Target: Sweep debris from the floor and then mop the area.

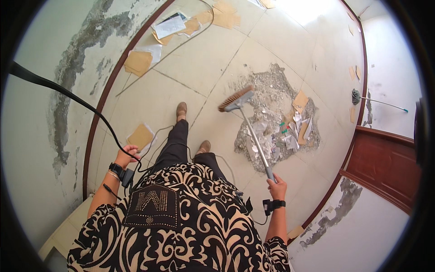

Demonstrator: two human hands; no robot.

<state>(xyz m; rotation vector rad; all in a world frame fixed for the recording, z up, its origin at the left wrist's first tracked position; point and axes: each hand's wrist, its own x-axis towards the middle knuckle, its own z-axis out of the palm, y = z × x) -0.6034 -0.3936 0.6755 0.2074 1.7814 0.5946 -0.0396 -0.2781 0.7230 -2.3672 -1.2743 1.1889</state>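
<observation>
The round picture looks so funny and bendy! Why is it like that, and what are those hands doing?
A small camera on a person's head looks down, and its wide lens bends everything round. You see the patterned shirt, legs and shoes from above. The right hand holds a broom, whose bristles rest on the tiled floor beside a pile of dust and paper scraps. The left hand grips a black cable. Cardboard pieces lie along the wall, and a mop leans near a red-brown door.

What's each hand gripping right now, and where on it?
The right hand grips the broom at the top end of its handle. The left hand is closed around the black cable.
</observation>
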